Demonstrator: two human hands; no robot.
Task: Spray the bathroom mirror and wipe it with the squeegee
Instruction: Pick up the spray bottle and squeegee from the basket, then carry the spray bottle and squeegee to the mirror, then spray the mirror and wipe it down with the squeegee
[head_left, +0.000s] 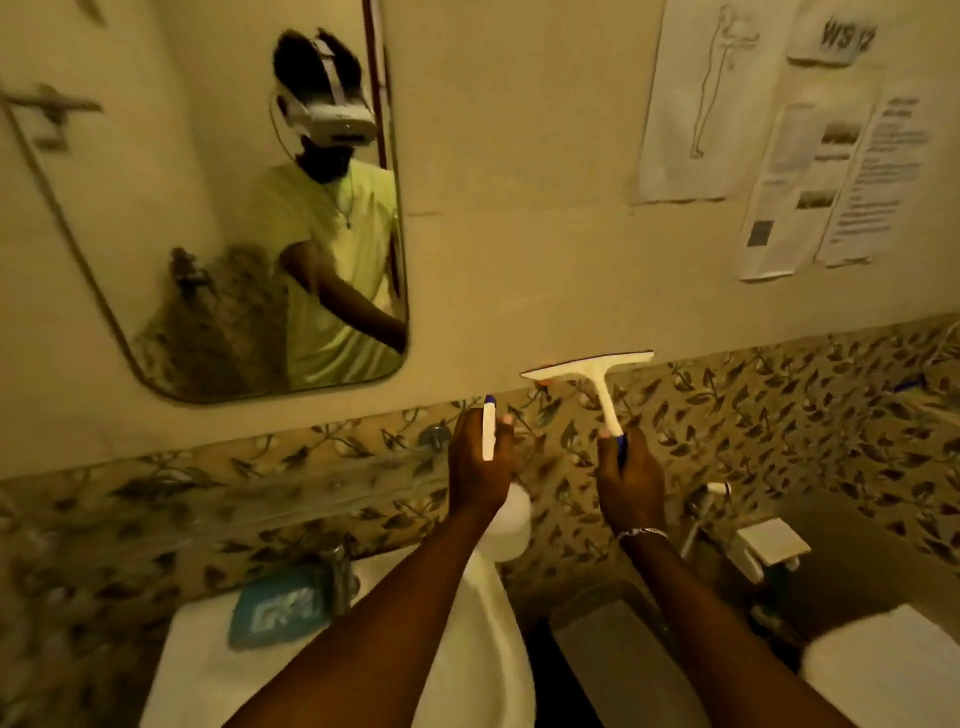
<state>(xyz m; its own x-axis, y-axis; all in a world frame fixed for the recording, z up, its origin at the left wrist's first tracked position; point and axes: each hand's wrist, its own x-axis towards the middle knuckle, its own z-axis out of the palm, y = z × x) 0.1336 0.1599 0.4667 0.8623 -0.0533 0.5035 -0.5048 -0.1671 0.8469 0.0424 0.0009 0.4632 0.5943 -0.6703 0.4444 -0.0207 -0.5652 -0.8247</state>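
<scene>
The bathroom mirror (156, 218) with rounded corners hangs on the cream wall at upper left and reflects a person in a light green shirt. My left hand (475, 470) is shut on a white spray bottle (511, 525), whose blue-tipped head points up, below and to the right of the mirror. My right hand (631, 483) grips the handle of a white squeegee (597, 374). Its blade is raised against the wall, to the right of the mirror and apart from it.
A white sink (218, 670) lies below my arms, with a teal packet (278, 608) and a metal tap (337, 571) at its back. Leaf-patterned tiles run under the wall. Paper sheets (831, 182) hang at upper right. A toilet tank (893, 670) stands at lower right.
</scene>
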